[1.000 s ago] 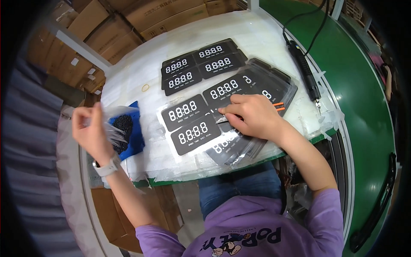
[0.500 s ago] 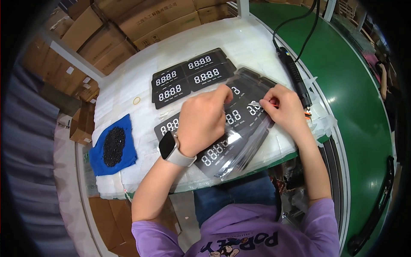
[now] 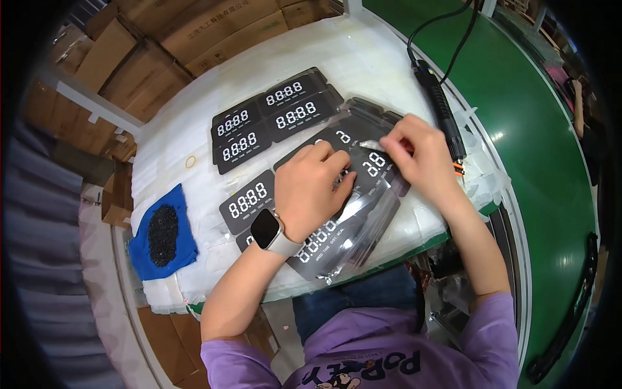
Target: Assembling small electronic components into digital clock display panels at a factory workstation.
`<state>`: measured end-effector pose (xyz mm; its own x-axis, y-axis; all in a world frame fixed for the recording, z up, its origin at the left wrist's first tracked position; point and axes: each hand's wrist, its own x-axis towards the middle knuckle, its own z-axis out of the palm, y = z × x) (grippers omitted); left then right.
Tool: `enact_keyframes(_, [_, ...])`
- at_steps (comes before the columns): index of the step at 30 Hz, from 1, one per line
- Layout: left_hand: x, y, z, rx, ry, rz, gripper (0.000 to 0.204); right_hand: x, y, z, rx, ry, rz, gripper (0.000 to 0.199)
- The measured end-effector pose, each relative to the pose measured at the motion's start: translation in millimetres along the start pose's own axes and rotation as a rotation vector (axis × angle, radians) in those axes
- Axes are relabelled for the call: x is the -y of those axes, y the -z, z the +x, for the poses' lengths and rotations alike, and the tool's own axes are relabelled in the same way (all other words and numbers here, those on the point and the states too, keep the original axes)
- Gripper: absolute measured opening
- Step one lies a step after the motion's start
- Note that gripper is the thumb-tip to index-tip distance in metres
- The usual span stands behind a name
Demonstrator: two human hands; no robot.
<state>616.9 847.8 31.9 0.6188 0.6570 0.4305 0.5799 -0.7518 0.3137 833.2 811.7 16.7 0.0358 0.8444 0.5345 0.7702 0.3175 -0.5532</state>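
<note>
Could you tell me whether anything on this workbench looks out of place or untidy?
A loose rubber band lies alone on the white table. The bagged panels under the left hand are fanned crookedly, overhanging the table's front edge.

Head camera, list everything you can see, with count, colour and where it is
display panels: four in a flat group, black with white digits, far middle of the table
display panels under the hands: a loose pile, count unclear, black, glossy film on top
single panel: one, black, left of the pile
blue cloth: one, with dark granules on it, left table edge
rubber band: one, pale, left of the flat group
electric screwdriver: one, black, corded, right side of the table
white table cover: one
cardboard boxes: several, brown, beyond the table
green conveyor: one, right
smartwatch: one, left wrist
left hand: pressing on the pile
right hand: pinching film at the pile's far edge
</note>
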Motion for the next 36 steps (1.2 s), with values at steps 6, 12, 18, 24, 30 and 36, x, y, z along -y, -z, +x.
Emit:
enact_keyframes(6, [-2, 3, -3, -0.04, -0.033, 0.065, 0.014, -29, 70, 29, 0.07, -0.409, 1.396, 0.021])
enact_keyframes(12, [1, 2, -4, -0.051, -0.042, 0.062, 0.014, -33, 108, 11, -0.214, -0.455, 1.887, 0.02])
enact_keyframes(18, [11, 18, -17, 0.041, -0.05, -0.027, 0.006, 21, 26, 4, 0.099, -0.238, 0.373, 0.022])
enact_keyframes(24, [17, 28, -32, 0.113, 0.036, -0.07, 0.008, 40, -13, 3, 0.206, -0.023, -0.047, 0.021])
enact_keyframes(30, [19, 22, -37, -0.012, 0.02, -0.065, 0.011, 46, -22, -10, 0.21, 0.018, -0.127, 0.02])
enact_keyframes(36, [20, 21, -37, -0.012, 0.028, -0.062, 0.011, 48, -23, -10, 0.193, 0.084, -0.144, 0.017])
